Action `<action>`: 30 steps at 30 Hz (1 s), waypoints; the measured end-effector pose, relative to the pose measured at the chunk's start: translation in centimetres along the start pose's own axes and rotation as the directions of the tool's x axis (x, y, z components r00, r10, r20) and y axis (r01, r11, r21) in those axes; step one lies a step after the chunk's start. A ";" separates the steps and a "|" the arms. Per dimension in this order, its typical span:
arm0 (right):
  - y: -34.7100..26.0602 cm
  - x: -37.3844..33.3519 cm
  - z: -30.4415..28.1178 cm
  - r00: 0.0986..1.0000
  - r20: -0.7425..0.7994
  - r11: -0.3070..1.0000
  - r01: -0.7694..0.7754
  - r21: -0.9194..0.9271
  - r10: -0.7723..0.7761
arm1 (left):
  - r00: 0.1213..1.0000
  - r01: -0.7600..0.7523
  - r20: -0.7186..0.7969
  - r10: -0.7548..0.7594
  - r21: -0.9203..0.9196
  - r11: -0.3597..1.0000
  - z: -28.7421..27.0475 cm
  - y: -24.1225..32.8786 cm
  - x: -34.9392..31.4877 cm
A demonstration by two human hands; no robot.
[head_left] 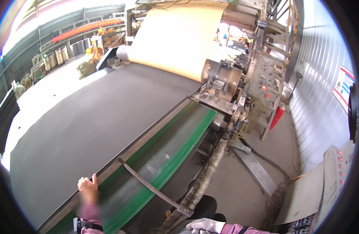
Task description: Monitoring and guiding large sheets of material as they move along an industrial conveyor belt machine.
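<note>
My left hand (88, 183) is bare below a pink sleeve and rests at the near edge of a wide dark grey sheet (85, 124). Its fingers curl over the long metal rail (148, 135) beside that sheet, with the thumb raised apart. In a pale glove, my right hand (206, 225) lies low at the bottom edge, fingers loosely stretched to the left and holding nothing visible. Beneath it is a dark mesh-like surface (181, 226), partly cut off. A green-edged belt (195, 121) runs between the rail and a worn pipe (204, 179).
A tan sheet (175, 39) comes down to a roller (222, 78) at the far end. A rod (148, 185) crosses the belt. Control panels with red lights (265, 87) stand right, near a red cylinder (277, 117). A metal plank (255, 167) and cables lie on the floor.
</note>
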State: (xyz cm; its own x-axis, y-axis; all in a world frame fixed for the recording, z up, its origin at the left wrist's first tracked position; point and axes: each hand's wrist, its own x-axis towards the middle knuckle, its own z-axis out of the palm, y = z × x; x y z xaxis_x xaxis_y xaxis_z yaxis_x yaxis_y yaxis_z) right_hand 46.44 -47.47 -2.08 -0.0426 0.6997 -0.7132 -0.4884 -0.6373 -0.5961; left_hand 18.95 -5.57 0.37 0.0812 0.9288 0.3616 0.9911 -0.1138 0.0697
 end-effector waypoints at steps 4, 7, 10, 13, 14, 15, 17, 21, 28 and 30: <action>1.5 1.4 -1.1 0.999 0.022 0.998 0.029 -0.060 -0.028 | 0.997 0.023 0.073 -0.022 -0.005 1.000 0.0 6.1 1.7; 1.2 1.1 -0.8 1.000 0.005 0.998 0.028 -0.057 -0.027 | 0.993 0.015 0.115 -0.008 -0.063 0.998 0.8 10.6 3.1; 0.7 0.5 -0.2 0.999 0.016 0.997 0.037 -0.060 -0.036 | 0.981 -0.027 0.182 0.062 -0.188 0.982 0.8 13.2 4.4; 0.6 0.4 -0.2 0.999 -0.002 0.997 0.032 -0.074 -0.032 | 0.912 0.000 0.336 0.237 -0.576 0.817 -0.6 13.8 5.5; 1.3 0.7 -0.7 0.998 0.005 0.993 0.069 -0.099 -0.069 | 0.902 -0.072 0.321 0.289 -0.547 0.834 -0.8 13.0 5.3; 1.2 0.5 -1.0 0.997 -0.008 0.993 0.073 -0.091 -0.074 | 0.918 -0.143 0.248 0.310 -0.520 0.842 -0.9 12.3 4.8; 1.0 0.5 -0.7 1.000 -0.016 0.996 0.026 -0.089 -0.027 | 0.924 -0.341 0.091 0.370 -0.235 0.910 1.1 5.5 3.7; -0.6 0.5 1.2 0.993 0.071 0.991 -0.086 -0.104 0.094 | 0.978 0.202 -0.005 -0.208 0.272 0.941 -0.5 -13.3 -0.8; -0.2 -0.3 -0.7 0.992 0.041 0.936 0.128 -0.327 -0.121 | 0.988 -0.128 -0.067 0.138 0.130 0.983 0.1 -8.0 -1.0; -0.4 0.0 -0.1 1.000 -0.009 0.977 0.019 -0.212 -0.022 | 0.998 -0.041 -0.045 0.043 0.057 0.998 -0.2 -4.8 -0.5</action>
State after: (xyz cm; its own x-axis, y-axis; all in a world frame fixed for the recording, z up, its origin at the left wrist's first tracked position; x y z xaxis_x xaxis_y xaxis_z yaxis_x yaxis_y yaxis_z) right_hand 46.75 -47.30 -1.90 -0.0241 0.7104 -0.7033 -0.2933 -0.6776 -0.6744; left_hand 14.19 -5.51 0.02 0.1192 0.9061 0.4060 0.9913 -0.1313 0.0020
